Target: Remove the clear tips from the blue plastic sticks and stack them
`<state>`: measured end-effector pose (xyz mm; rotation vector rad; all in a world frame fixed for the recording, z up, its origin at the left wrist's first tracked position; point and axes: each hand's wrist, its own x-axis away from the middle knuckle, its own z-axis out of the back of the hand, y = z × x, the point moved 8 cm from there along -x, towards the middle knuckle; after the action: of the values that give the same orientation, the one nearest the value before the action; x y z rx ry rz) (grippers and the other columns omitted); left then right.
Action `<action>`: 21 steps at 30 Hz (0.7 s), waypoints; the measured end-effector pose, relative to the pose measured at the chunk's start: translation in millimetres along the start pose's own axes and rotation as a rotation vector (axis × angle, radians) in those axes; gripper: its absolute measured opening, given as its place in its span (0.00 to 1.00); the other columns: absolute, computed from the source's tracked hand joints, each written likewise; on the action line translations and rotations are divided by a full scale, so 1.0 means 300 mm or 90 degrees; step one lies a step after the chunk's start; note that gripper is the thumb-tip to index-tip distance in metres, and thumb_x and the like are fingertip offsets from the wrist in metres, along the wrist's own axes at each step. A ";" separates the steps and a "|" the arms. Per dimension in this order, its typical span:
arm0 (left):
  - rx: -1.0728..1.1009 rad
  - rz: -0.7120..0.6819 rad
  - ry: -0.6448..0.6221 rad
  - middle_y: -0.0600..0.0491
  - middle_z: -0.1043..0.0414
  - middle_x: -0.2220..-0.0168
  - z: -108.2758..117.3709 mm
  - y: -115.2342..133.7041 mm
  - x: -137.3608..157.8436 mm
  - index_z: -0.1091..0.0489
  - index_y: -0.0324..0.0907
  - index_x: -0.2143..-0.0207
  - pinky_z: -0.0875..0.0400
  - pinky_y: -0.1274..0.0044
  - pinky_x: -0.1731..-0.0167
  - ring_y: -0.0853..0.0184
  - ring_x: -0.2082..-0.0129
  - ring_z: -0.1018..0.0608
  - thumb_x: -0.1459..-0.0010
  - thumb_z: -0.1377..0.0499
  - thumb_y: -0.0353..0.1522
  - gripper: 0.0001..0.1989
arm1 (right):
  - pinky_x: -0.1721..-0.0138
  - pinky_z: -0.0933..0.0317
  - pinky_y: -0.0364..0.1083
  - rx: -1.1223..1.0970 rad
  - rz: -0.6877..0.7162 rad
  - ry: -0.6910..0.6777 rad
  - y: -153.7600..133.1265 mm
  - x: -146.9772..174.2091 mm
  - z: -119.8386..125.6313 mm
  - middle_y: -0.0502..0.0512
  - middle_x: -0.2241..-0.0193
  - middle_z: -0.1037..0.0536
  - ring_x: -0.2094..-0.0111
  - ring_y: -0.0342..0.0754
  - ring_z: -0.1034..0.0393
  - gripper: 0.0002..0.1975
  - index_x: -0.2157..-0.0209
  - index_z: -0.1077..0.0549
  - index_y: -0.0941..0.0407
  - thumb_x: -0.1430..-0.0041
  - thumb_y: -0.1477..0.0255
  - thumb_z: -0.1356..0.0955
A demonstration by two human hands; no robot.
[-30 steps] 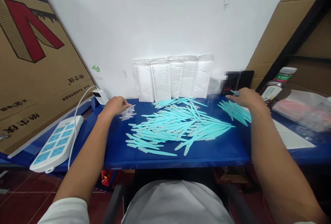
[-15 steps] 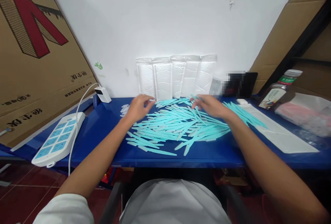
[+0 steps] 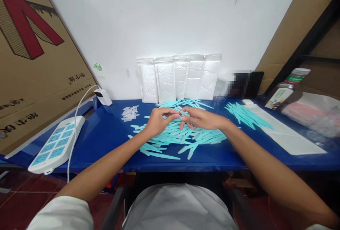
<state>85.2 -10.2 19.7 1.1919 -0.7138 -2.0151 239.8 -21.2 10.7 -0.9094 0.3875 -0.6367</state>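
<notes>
My left hand and my right hand meet fingertip to fingertip above a heap of turquoise eyebrow razors. Between my right thumb and fingers is a turquoise eyebrow razor, mostly covered by the hand. The left thumb and fingers pinch at the razor's end; the small clear cap they hold is largely hidden. To the left lies a little pile of clear caps. A separate bunch of eyebrow razors rests at the right, partly over a white padded mailer.
White padded mailers lean on the wall behind the heap. A clear jar, a dark screen and a bottle stand at the back right. A power strip with a white cable lies left on the blue table.
Both hands have moved inward and now meet over the heap. My left hand came from beside the caps, my right hand from the heap's back right with the eyebrow razor.
</notes>
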 end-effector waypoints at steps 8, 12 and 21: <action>0.049 0.090 0.079 0.47 0.15 0.66 0.035 -0.108 -0.001 0.14 0.39 0.60 0.25 0.74 0.69 0.63 0.70 0.18 0.42 0.29 0.47 0.20 | 0.54 0.36 0.50 0.198 -0.004 0.325 0.061 0.023 0.181 0.59 0.63 0.19 0.60 0.54 0.26 0.36 0.59 0.21 0.57 0.25 0.44 0.47; 0.055 0.101 0.055 0.47 0.16 0.67 0.018 -0.099 0.004 0.15 0.39 0.58 0.25 0.74 0.68 0.63 0.69 0.18 0.42 0.28 0.46 0.20 | 0.50 0.36 0.52 0.192 -0.017 0.277 0.056 0.007 0.147 0.59 0.59 0.18 0.55 0.56 0.25 0.33 0.58 0.17 0.57 0.23 0.51 0.46; 0.089 0.104 0.049 0.48 0.17 0.69 0.010 -0.100 0.008 0.19 0.38 0.56 0.25 0.74 0.66 0.64 0.70 0.18 0.43 0.28 0.45 0.21 | 0.59 0.35 0.48 0.162 0.070 0.263 0.009 -0.013 0.094 0.58 0.56 0.15 0.58 0.53 0.24 0.18 0.52 0.16 0.55 0.29 0.59 0.33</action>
<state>73.4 6.7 -2.3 1.2411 -0.8950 -1.8009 253.5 -0.3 24.6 -0.5073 0.7035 -0.7533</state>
